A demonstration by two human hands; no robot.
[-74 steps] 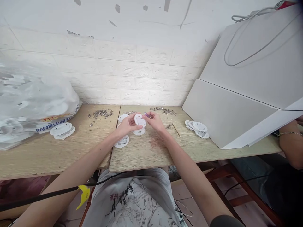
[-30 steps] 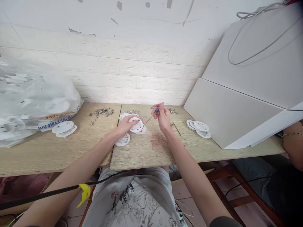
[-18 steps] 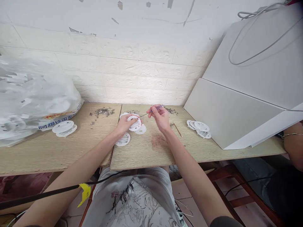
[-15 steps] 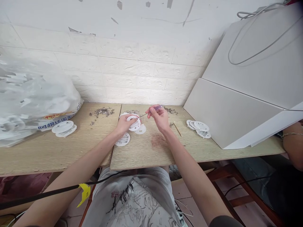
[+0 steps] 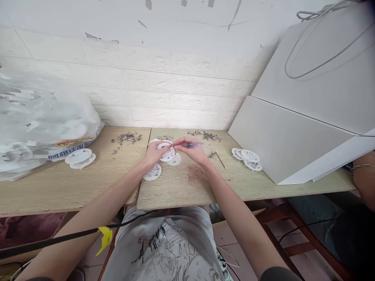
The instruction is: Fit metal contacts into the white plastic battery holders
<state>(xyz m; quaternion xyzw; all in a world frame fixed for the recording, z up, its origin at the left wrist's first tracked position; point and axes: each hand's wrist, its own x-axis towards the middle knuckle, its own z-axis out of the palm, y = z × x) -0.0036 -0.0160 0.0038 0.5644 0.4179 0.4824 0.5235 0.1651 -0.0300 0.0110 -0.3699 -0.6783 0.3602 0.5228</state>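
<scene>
A disc (image 5: 167, 153) is gripped by the left hand (image 5: 154, 153) — steadied, seemingly, for the screwdriver (image 5: 195, 144) pinched in the right (image 5: 191, 150).

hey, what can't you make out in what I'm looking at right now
All in the head view:
Tip of the purple-handled tool: hidden at the fingertips of the right hand.
Underside of the white disc in the left hand: faces away.
Single metal bits: too small.
Contents of the plastic bag: blurred by cloudy film.
Other person's arm: cut off by the right edge.
</scene>
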